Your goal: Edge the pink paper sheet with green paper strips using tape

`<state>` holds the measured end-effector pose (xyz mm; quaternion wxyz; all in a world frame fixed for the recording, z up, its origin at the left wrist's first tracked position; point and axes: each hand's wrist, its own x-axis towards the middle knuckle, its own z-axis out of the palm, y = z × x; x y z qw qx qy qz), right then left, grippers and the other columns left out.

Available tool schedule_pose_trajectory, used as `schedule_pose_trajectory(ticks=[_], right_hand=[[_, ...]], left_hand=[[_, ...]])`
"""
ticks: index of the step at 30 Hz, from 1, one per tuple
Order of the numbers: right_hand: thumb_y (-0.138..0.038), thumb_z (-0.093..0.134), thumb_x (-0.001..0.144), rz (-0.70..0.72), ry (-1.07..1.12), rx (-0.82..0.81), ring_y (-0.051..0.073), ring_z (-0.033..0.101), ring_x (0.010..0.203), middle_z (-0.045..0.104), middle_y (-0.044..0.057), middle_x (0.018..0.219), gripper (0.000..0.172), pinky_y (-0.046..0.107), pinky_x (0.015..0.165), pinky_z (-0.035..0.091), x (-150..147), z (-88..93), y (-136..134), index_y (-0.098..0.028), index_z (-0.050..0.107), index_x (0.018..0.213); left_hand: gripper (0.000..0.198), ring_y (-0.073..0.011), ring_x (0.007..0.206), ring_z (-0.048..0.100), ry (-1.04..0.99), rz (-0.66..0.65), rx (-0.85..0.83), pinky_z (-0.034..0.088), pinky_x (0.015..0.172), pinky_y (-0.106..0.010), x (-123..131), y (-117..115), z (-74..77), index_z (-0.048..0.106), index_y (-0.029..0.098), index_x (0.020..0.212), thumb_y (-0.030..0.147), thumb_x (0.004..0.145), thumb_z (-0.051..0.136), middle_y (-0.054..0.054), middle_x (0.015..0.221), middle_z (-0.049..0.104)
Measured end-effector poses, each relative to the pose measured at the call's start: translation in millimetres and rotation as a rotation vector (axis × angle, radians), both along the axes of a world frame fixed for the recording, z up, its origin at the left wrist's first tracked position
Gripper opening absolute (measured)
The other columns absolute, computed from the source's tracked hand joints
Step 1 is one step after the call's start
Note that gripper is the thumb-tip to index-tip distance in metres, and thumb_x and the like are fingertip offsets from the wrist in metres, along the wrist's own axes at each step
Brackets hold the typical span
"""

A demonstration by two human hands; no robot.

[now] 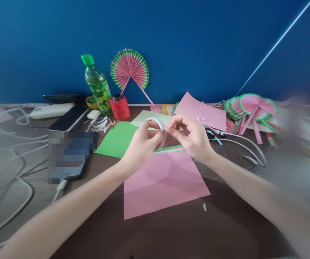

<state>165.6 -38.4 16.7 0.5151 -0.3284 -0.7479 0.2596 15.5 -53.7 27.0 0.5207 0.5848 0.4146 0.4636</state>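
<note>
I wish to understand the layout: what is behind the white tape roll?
Pale green paper shows behind the white tape roll; the left hand and right hand hide part of that area.

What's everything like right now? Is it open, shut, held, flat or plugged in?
White roll: held
Left hand: closed around the roll
Right hand: pinching at the roll's edge
Front pink sheet: flat
Bright green sheet: flat
Bottle: standing, cap on
Round fan: spread open
Fans on the right: open, overlapping
Front phone: plugged in; screen too blurred to tell
</note>
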Motion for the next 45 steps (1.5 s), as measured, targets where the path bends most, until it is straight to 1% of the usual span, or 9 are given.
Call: schedule_pose_trajectory(ticks=[7,12,16,19,22,27,33,41,45], right_hand=[[-0.02,0.061,0.078,-0.031,0.043,-0.065,0.012,0.054,0.074,0.06,0.0,0.081,0.007,0.029,0.066,0.045,-0.4,-2.7,0.9,-0.02,0.054,0.079],[-0.016,0.061,0.076,0.017,0.12,-0.119,0.013,0.057,0.078,0.058,0.0,0.08,0.011,0.029,0.069,0.046,-2.8,-1.9,0.2,-0.02,0.052,0.079],[-0.014,0.061,0.074,0.03,0.163,-0.184,0.012,0.057,0.076,0.057,0.0,0.079,0.012,0.029,0.068,0.047,-3.9,0.1,-0.9,-0.019,0.052,0.078],[-0.015,0.063,0.072,0.031,0.151,-0.237,0.011,0.057,0.073,0.057,0.0,0.078,0.013,0.028,0.066,0.047,-2.1,4.1,0.2,-0.018,0.052,0.077],[-0.018,0.067,0.069,0.087,0.06,-0.332,0.011,0.057,0.068,0.058,-0.001,0.073,0.015,0.027,0.063,0.047,3.2,10.4,3.6,-0.018,0.053,0.074],[-0.022,0.07,0.066,0.132,-0.087,-0.419,0.012,0.058,0.067,0.06,0.0,0.072,0.018,0.027,0.062,0.048,11.3,19.4,6.7,-0.017,0.054,0.074],[-0.021,0.071,0.065,0.159,-0.099,-0.505,0.014,0.062,0.066,0.062,0.0,0.069,0.019,0.029,0.062,0.051,11.8,20.1,6.1,-0.017,0.055,0.074],[-0.01,0.061,0.069,0.192,-0.12,-0.476,0.012,0.062,0.062,0.062,-0.001,0.065,0.013,0.026,0.058,0.051,11.7,22.8,4.7,-0.017,0.053,0.074],[-0.009,0.058,0.071,0.224,-0.113,-0.508,0.012,0.061,0.066,0.062,0.0,0.07,0.011,0.027,0.061,0.051,13.0,24.4,3.9,-0.017,0.053,0.077]], left_hand=[[0.022,-0.0065,0.042,0.05,-0.052,0.045,-0.055,0.033,0.042,-0.015,2.5,-1.9,0.3,0.029,0.022,0.08,0.019,0.079,0.051,0.013,0.043,0.043],[0.022,-0.0066,0.042,0.053,-0.051,-0.027,0.006,0.047,0.052,-0.022,1.7,-2.6,-1.8,0.032,0.023,0.087,0.016,0.078,0.051,0.015,0.046,0.042],[0.019,-0.0087,0.047,0.058,0.027,-0.028,0.067,0.05,0.057,-0.025,-0.5,-3.5,-3.8,0.035,0.022,0.088,0.021,0.079,0.052,0.012,0.048,0.047],[0.016,-0.0123,0.057,0.063,0.134,-0.014,0.112,0.049,0.057,-0.025,-2.6,-3.1,-4.7,0.036,0.023,0.089,0.024,0.081,0.05,0.009,0.052,0.055],[0.014,-0.0149,0.063,0.066,0.293,0.002,0.178,0.047,0.056,-0.024,-5.2,-1.5,-4.0,0.037,0.023,0.088,0.025,0.082,0.049,0.006,0.058,0.06],[0.007,-0.014,0.059,0.065,0.496,-0.031,0.263,0.043,0.055,-0.023,-8.0,0.4,-0.1,0.042,0.022,0.086,0.021,0.082,0.047,0.004,0.061,0.063],[0.007,-0.0119,0.053,0.061,0.538,-0.044,0.247,0.039,0.053,-0.022,-7.6,-1.9,0.1,0.043,0.022,0.087,0.018,0.081,0.044,0.006,0.057,0.063],[0.007,-0.0103,0.049,0.053,0.632,-0.064,0.268,0.037,0.052,-0.022,-7.3,-4.0,3.7,0.046,0.022,0.086,0.019,0.08,0.047,0.007,0.054,0.063],[0.003,-0.0108,0.048,0.056,0.568,-0.09,0.229,0.039,0.052,-0.022,-6.6,-3.6,3.4,0.046,0.021,0.083,0.023,0.081,0.049,0.006,0.054,0.062]])
